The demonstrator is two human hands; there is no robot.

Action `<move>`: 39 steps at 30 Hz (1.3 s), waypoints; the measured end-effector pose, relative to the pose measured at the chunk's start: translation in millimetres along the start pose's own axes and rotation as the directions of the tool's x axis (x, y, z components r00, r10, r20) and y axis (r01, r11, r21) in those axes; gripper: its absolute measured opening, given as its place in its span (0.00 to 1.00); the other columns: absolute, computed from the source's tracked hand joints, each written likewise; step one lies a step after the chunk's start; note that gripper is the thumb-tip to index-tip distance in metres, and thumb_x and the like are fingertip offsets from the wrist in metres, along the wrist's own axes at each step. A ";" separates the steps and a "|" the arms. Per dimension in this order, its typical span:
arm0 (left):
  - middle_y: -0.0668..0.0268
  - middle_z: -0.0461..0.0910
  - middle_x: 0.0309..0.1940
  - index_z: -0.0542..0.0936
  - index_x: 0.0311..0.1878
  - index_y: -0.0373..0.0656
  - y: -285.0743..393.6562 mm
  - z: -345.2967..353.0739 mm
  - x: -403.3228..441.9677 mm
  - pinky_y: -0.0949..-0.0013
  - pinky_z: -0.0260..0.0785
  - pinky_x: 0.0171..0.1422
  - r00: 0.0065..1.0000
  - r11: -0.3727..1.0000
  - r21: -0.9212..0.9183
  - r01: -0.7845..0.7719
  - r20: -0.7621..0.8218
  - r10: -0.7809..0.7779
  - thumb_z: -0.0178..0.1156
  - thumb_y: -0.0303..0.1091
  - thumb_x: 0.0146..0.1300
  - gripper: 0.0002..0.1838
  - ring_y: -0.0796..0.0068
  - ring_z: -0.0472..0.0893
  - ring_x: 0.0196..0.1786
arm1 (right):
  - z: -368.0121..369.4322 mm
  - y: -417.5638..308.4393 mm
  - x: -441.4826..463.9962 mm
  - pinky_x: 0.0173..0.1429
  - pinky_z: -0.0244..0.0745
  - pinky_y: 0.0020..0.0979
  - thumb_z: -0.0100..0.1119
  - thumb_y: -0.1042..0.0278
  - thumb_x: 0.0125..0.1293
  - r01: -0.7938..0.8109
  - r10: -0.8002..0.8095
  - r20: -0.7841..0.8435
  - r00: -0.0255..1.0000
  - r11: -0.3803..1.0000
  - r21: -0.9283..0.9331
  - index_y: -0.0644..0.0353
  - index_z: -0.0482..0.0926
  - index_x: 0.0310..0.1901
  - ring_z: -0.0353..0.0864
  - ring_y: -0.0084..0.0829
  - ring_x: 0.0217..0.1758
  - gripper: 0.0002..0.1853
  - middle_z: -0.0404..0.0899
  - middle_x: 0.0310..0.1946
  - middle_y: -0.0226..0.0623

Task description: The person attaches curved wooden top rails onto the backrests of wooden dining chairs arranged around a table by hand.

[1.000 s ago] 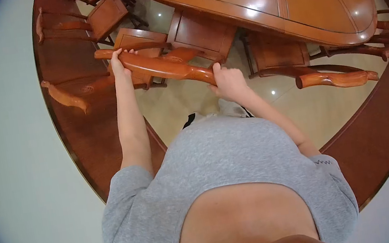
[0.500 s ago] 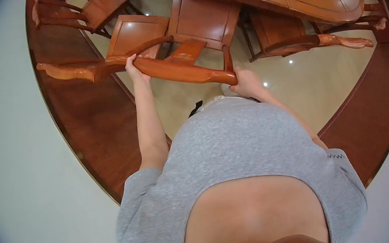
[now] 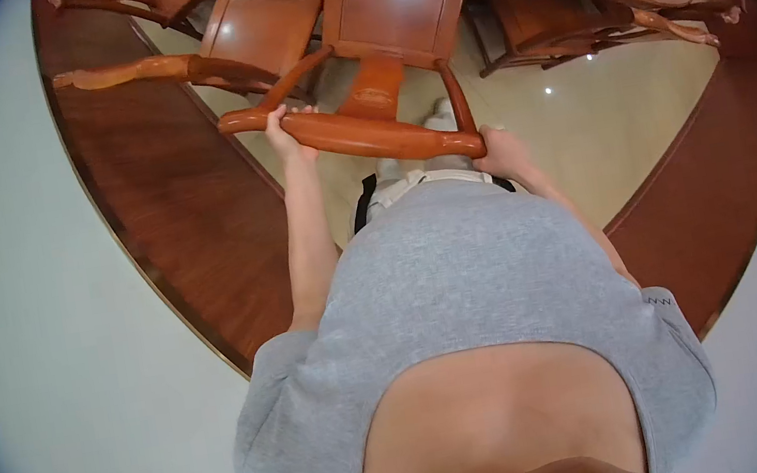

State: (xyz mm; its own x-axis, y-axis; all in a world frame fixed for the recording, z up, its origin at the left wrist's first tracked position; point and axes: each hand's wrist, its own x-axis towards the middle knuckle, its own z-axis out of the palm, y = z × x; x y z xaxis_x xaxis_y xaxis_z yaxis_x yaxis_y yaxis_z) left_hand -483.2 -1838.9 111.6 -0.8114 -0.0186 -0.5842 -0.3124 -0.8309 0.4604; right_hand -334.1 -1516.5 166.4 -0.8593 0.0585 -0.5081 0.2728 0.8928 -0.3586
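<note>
My left fingers (image 3: 276, 121) and right fingers (image 3: 494, 147) are clamped on the chair-back rail (image 3: 373, 136), its long axis lying ten to four o'clock, the seat (image 3: 398, 3) toward twelve.

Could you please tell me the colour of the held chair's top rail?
The top rail is glossy orange-brown (head view).

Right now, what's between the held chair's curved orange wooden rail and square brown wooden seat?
In the head view, a broad orange-brown wooden panel, with a slim wooden post on each side.
</note>
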 end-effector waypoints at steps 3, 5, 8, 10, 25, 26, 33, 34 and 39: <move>0.64 0.68 0.31 0.66 0.37 0.42 16.3 10.1 -16.1 0.54 0.72 0.50 0.995 0.998 0.047 -0.035 -0.095 0.039 0.58 0.36 0.51 0.14 0.62 0.75 0.35 | 5.7 -16.1 -13.8 0.44 0.75 0.44 0.65 0.63 0.46 0.008 -0.008 0.024 1.000 1.000 0.015 0.64 0.75 0.42 0.80 0.50 0.39 0.21 0.80 0.33 0.53; 0.64 0.68 0.32 0.66 0.39 0.42 19.2 11.0 -23.9 0.53 0.72 0.50 0.997 0.997 0.069 -0.031 -0.071 0.036 0.57 0.37 0.52 0.15 0.62 0.75 0.36 | 9.4 -16.6 -18.3 0.44 0.75 0.44 0.65 0.62 0.46 0.007 -0.007 0.034 0.999 1.000 0.015 0.64 0.75 0.42 0.81 0.50 0.39 0.21 0.80 0.32 0.53; 0.63 0.66 0.32 0.66 0.37 0.41 24.3 18.3 -44.7 0.53 0.72 0.50 0.989 0.993 0.096 -0.072 -0.121 0.083 0.58 0.35 0.55 0.13 0.61 0.75 0.36 | 14.1 -19.1 -28.7 0.44 0.75 0.44 0.65 0.62 0.46 0.006 -0.005 0.037 0.999 1.000 -0.010 0.65 0.75 0.42 0.81 0.50 0.39 0.21 0.80 0.32 0.53; 0.63 0.67 0.33 0.67 0.37 0.41 25.0 6.1 -53.4 0.53 0.72 0.50 0.991 0.992 0.105 -0.073 -0.105 0.084 0.58 0.35 0.55 0.12 0.61 0.75 0.37 | 15.7 -21.0 -41.6 0.42 0.77 0.44 0.63 0.62 0.47 0.023 -0.021 0.040 0.999 0.999 -0.041 0.64 0.77 0.41 0.82 0.49 0.36 0.19 0.81 0.30 0.51; 0.61 0.70 0.31 0.69 0.34 0.40 13.4 46.7 -50.6 0.51 0.73 0.51 0.979 0.957 0.272 -0.097 -0.149 0.141 0.56 0.34 0.58 0.09 0.61 0.76 0.38 | -34.1 8.4 -54.5 0.45 0.75 0.43 0.63 0.62 0.46 0.027 -0.033 0.077 0.996 0.997 0.077 0.62 0.78 0.39 0.81 0.47 0.40 0.18 0.81 0.34 0.48; 0.62 0.70 0.32 0.69 0.34 0.40 14.9 45.1 -45.7 0.52 0.73 0.52 0.980 0.954 0.287 -0.080 -0.150 0.127 0.56 0.34 0.58 0.09 0.61 0.76 0.40 | -40.1 6.7 -55.0 0.45 0.75 0.43 0.63 0.62 0.46 0.045 -0.051 0.097 0.994 0.997 0.068 0.62 0.78 0.39 0.81 0.46 0.40 0.18 0.81 0.33 0.48; 0.58 0.69 0.35 0.68 0.35 0.40 -29.2 81.9 -15.4 0.50 0.73 0.52 0.958 0.943 0.324 -0.082 -0.236 0.164 0.57 0.33 0.56 0.09 0.58 0.75 0.41 | -55.1 63.0 -10.0 0.42 0.78 0.41 0.63 0.62 0.45 0.144 -0.150 0.074 0.986 0.987 0.071 0.64 0.81 0.30 0.83 0.45 0.36 0.14 0.82 0.31 0.49; 0.58 0.69 0.35 0.68 0.37 0.39 -40.7 85.0 -18.5 0.49 0.73 0.53 0.954 0.948 0.305 -0.091 -0.247 0.171 0.57 0.33 0.57 0.10 0.57 0.75 0.42 | -55.8 77.3 -10.6 0.42 0.78 0.41 0.63 0.62 0.45 0.147 -0.152 0.068 0.986 0.986 0.073 0.64 0.81 0.30 0.83 0.45 0.36 0.14 0.82 0.31 0.49; 0.56 0.63 0.46 0.61 0.58 0.35 -14.1 49.1 -12.8 0.47 0.69 0.60 0.974 0.923 0.369 -0.109 -0.144 0.173 0.59 0.32 0.58 0.27 0.54 0.73 0.48 | -42.3 47.1 -39.9 0.43 0.78 0.40 0.61 0.65 0.46 0.166 -0.175 0.080 0.981 0.980 0.111 0.65 0.82 0.29 0.83 0.46 0.38 0.12 0.82 0.30 0.50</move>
State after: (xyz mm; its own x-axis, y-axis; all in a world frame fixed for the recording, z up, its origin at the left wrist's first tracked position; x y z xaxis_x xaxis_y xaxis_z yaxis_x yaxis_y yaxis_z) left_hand -492.6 -1799.7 145.4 -0.7733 -0.2420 -0.5860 -0.3824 -0.5593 0.7355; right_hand -305.3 -1457.9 202.9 -0.8565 -0.1345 -0.4982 0.1730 0.8347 -0.5228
